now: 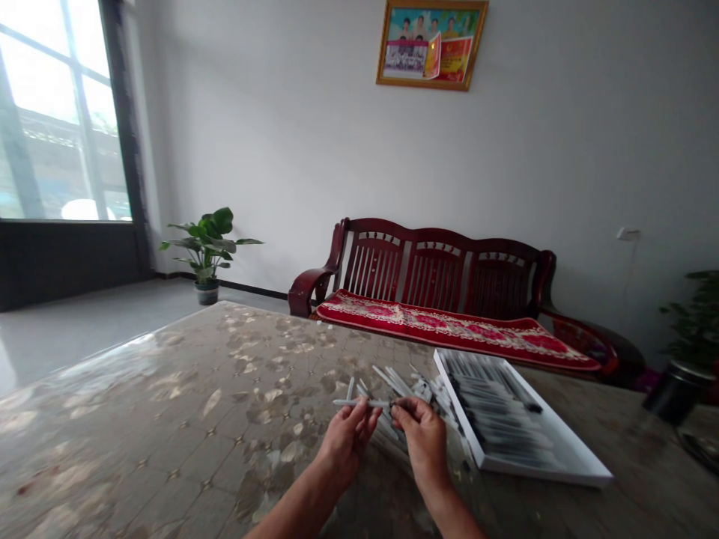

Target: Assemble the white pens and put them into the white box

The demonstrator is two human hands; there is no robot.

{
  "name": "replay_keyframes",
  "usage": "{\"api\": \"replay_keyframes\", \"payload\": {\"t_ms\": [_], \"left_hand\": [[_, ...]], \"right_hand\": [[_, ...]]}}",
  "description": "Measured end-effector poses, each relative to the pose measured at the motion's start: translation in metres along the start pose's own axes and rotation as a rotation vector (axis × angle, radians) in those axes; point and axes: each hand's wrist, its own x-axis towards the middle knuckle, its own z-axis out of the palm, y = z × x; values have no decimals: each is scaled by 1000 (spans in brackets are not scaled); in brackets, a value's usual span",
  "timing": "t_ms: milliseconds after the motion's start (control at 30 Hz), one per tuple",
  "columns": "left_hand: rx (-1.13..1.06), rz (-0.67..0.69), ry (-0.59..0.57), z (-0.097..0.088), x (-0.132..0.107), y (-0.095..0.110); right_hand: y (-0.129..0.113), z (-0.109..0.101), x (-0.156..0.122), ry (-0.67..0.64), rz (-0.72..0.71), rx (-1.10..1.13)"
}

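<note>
White pen (344, 403): L grip (349, 434) clamped on barrel, R grip (425, 433) pinched tog. on its dark end.

Both hands (424, 433) hold a slim pale stick (347, 403) near a shallow white box (550, 474).

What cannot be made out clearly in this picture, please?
All in the head view:
Slim white rod: right end hidden by the right hand.
Thin grey-white rods in the shallow white rectangular box: blurred, uncountable.
Gold-framed rectangular picture: lettering too small.
Leafy green plant, far right: cut off by picture's edge.
</note>
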Motion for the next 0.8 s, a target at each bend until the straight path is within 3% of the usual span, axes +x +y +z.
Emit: {"api": "replay_keyframes", "payload": {"t_ms": [367,533,667,800], "left_hand": [[63,56,12,1,-3,-2],[107,119,16,0,-3,-5],[117,162,-17,-2,-5,-10],[131,180,-41,-3,-5,-14]], "right_hand": [[11,0,-1,-20,-58,-80],[12,-8,0,-104,-187,-316],[9,-12,-2,-99,-322,-529],[8,-13,-2,-134,-238,-609]]}}
